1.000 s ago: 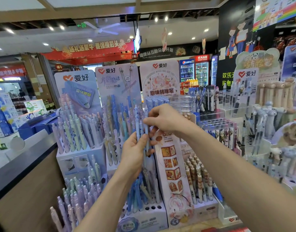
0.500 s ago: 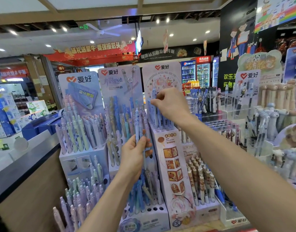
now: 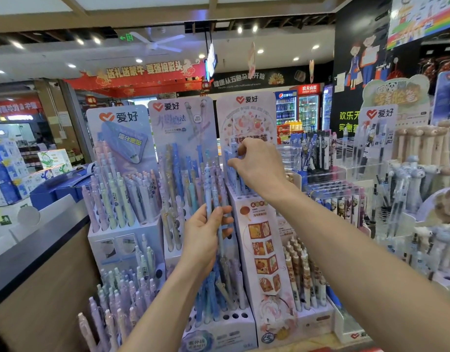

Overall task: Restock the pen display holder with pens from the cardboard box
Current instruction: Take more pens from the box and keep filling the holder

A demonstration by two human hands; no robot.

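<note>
The right hand (image 3: 257, 166), centre frame, pinches a pen (image 3: 231, 158) down into the top tier of the holder (image 3: 254, 224); the left hand (image 3: 206, 237), just below, is closed around a bunch of spare pens (image 3: 213, 189). That loose bunch could slip and knock the crowded neighbouring racks (image 3: 122, 174) at left. No cardboard box is visible.

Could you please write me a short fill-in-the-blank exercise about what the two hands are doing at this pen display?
1. The left hand grips a bundle of pale blue patterned pens, held ____.
2. The right hand reaches to the ____ tier of the tall white cardboard display holder with food pictures.
3. The lower front holes of the lilac middle display stand are ____.

Missing words: upright; top; empty
</note>
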